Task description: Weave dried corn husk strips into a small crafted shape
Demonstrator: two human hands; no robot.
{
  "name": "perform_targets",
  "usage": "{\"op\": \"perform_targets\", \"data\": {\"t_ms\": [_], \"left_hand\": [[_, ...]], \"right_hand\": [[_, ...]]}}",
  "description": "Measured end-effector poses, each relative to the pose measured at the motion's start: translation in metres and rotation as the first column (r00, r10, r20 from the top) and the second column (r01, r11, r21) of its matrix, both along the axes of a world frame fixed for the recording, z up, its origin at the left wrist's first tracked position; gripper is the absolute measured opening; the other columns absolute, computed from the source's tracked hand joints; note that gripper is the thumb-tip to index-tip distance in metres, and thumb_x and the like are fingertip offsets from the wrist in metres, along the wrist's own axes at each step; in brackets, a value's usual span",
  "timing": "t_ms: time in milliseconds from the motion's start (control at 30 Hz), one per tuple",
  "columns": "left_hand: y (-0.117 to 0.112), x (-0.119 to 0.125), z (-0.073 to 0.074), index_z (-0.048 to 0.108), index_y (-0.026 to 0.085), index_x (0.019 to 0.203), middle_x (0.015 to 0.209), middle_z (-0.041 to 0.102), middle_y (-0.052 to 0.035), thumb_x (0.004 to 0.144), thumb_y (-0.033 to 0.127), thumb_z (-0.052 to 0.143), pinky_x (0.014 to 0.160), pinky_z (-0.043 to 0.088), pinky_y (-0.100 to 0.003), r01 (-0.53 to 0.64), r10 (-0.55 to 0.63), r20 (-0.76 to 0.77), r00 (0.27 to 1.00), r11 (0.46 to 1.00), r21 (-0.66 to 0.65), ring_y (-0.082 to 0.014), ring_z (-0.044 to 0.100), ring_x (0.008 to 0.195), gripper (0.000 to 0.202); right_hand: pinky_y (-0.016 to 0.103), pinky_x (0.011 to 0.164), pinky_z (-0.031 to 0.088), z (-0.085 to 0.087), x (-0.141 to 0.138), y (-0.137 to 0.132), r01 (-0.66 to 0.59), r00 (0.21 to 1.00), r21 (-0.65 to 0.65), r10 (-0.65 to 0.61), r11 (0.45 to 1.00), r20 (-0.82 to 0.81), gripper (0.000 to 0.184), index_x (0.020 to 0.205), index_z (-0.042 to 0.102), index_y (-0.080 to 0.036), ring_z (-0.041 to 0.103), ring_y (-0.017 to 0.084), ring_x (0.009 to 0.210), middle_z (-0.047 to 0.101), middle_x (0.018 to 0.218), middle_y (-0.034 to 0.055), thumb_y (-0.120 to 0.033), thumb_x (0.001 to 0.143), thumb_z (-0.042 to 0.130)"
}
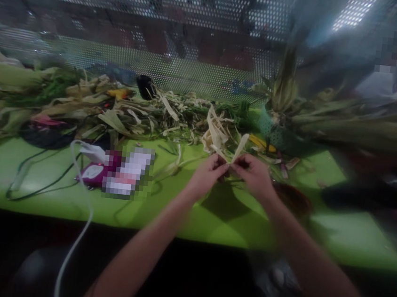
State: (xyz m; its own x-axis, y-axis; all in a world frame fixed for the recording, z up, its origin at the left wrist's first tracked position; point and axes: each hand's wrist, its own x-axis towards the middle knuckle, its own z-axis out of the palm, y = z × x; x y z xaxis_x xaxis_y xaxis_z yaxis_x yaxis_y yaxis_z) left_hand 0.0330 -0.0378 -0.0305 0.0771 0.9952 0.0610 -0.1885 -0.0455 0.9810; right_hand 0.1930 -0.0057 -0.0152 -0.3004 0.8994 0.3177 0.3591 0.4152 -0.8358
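Observation:
Both my hands meet over the green table [173, 216], fingertips nearly touching. Between them is a pale dry corn husk strip [240, 148], one end sticking up from the pinch. My left hand [210, 171] is closed on the husk with thumb and index finger. My right hand [252, 172] pinches it from the other side. A larger bunch of dry husk [217, 130] rises just behind my fingers; whether it joins the strip I cannot tell. The lower part of what I hold is hidden by my fingers.
A heap of dry husks and leaves [134, 113] runs along the back, by a perforated metal screen [193, 67]. Left are a purple power strip [94, 175], a white cable [87, 224] and a blurred-out phone-like object [130, 172]. A green basket [273, 128] stands right; a person [378, 87] sits beyond.

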Motion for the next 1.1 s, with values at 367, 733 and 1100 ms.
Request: {"op": "perform_targets", "data": {"t_ms": [367, 733, 1100], "left_hand": [[-0.002, -0.005, 0.007, 0.058, 0.017, 0.097, 0.085, 0.063, -0.0033, 0.082, 0.034, 0.065, 0.063, 0.045, -0.024, 0.075, -0.053, 0.189, 0.981, 0.991, -0.111, -0.0117, 0.058, 0.071, 0.023], [0.000, -0.005, 0.002, 0.060, 0.016, 0.086, 0.078, 0.060, -0.0003, 0.073, 0.021, 0.072, 0.070, 0.044, -0.023, 0.094, -0.090, 0.142, 0.986, 0.995, -0.022, -0.0103, 0.055, 0.072, 0.018], [0.002, 0.000, 0.000, 0.062, 0.015, 0.089, 0.081, 0.064, -0.0019, 0.070, 0.022, 0.076, 0.064, 0.043, -0.024, 0.066, -0.064, 0.122, 0.991, 0.998, -0.009, -0.0118, 0.056, 0.072, 0.025]], "right_hand": [[0.029, 0.063, 0.044, 0.009, 0.000, 0.004, -0.025, 0.990, -0.171, 0.000, 0.985, -0.144, 0.020, 0.076, 0.063, -0.020, 0.054, 0.015, 0.064, 0.062, 0.069, 0.0004, -0.037, 0.075, 0.071], [0.026, 0.054, 0.040, -0.006, 0.000, 0.007, -0.223, 0.914, -0.502, 0.000, 0.836, -0.406, 0.033, 0.072, 0.060, -0.019, 0.049, 0.011, 0.055, 0.058, 0.065, -0.0020, -0.045, 0.066, 0.079], [0.025, 0.055, 0.038, -0.001, -0.002, 0.005, -0.190, 0.930, -0.464, 0.007, 0.865, -0.368, 0.029, 0.069, 0.059, -0.018, 0.044, 0.009, 0.054, 0.054, 0.060, -0.0037, -0.040, 0.066, 0.079]]}}
